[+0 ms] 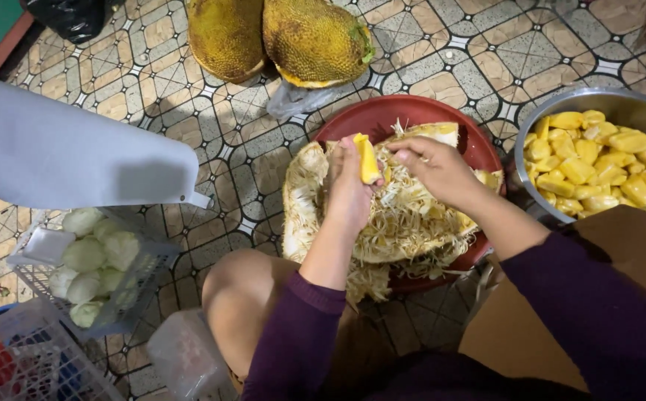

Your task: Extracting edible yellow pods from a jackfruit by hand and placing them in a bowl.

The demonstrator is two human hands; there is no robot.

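Hands over cut jackfruit (404,215) in red basin (382,115) — left hand (349,189) grip clamped on yellow pod (368,160), right hand (434,167) pinched shut.

Left hand (350,194) holding a yellow fruit piece (368,159) over a cut jackfruit (404,215). Right hand (435,169) just beside it, fingers pinched at the stringy part. All in a red bowl (382,115). On the right, a metal bowl (620,100) full of yellow pieces (597,171). Far off, two whole jackfruits (282,37) on the tiled floor (152,82). On the left, a white basket (141,286) of pale round lumps (93,263).
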